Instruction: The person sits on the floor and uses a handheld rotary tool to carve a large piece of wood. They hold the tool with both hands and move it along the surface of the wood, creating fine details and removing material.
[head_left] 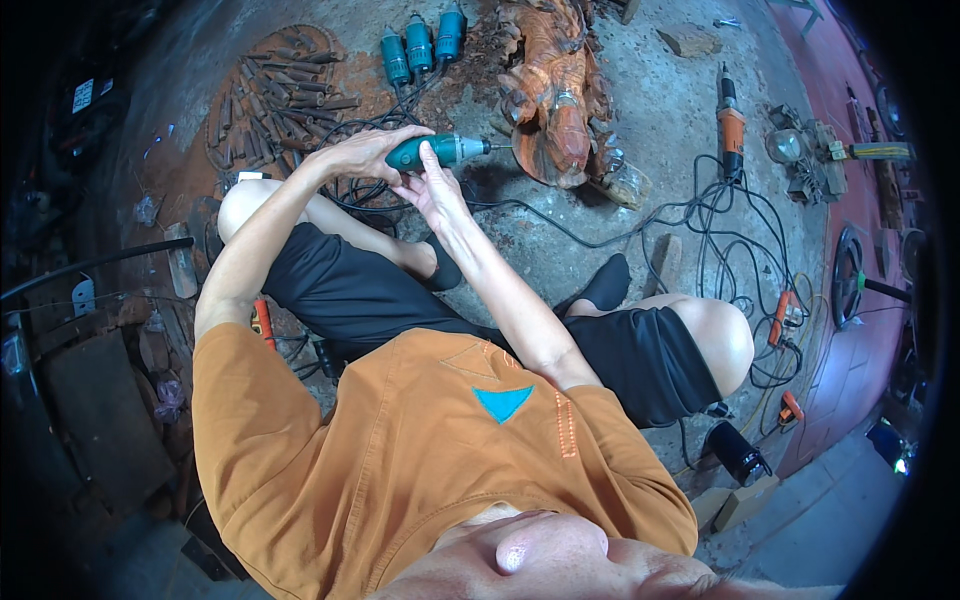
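Observation:
A teal rotary grinder (447, 150) lies level between my two hands, its thin bit pointing right. My left hand (368, 156) wraps over its rear end. From below, my right hand (434, 190) grips the body, with the thumb up along its side. The bit's tip reaches the near-left edge of a reddish-brown wood carving (562, 110); whether it touches the wood I cannot tell. The carving lies on the floor in front of me, its rounded end toward me.
Several rusty carving chisels (272, 92) lie in a heap at the far left. Three teal grinders (420, 42) stand behind my hands. An orange-and-black grinder (732, 130) lies at the right among tangled black cables (712, 215). A glass jar (786, 146) sits beyond it.

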A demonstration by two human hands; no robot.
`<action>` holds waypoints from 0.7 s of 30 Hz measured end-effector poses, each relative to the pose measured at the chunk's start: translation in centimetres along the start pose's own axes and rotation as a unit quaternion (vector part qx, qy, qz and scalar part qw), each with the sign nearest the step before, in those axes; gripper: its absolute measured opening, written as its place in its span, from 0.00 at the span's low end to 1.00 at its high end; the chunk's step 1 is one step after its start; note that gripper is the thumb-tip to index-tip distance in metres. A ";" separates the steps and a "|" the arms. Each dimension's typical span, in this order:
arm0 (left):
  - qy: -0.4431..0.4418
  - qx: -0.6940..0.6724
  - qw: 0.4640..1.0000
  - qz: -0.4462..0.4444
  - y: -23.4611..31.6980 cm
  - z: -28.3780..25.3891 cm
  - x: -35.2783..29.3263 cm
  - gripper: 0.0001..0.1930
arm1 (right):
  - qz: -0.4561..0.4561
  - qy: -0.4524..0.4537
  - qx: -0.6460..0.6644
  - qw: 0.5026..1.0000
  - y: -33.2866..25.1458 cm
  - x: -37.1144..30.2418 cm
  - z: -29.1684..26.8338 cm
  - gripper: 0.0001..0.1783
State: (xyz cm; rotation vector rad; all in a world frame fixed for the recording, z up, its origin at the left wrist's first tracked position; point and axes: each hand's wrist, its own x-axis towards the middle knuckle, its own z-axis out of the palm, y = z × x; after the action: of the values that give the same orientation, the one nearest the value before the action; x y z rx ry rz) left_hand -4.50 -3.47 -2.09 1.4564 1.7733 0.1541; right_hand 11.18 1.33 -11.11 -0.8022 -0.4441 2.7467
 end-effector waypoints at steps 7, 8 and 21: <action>-0.015 -0.008 1.000 -0.002 0.9 -0.1 -0.5 0.49 | -0.005 0.011 0.000 1.000 0.5 -0.4 0.2 0.38; -0.011 -0.011 1.000 0.001 0.8 -0.1 -0.4 0.49 | -0.005 0.011 0.002 1.000 0.5 -0.4 0.2 0.38; 0.017 0.008 1.000 -0.004 0.2 0.1 0.2 0.49 | 0.002 0.007 0.008 1.000 -0.1 1.0 -0.4 0.37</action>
State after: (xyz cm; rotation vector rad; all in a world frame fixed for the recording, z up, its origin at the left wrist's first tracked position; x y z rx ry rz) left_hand -4.26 -3.30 -2.15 1.4661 1.8103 0.1614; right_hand 10.61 1.84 -11.85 -0.8197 -0.4183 2.7417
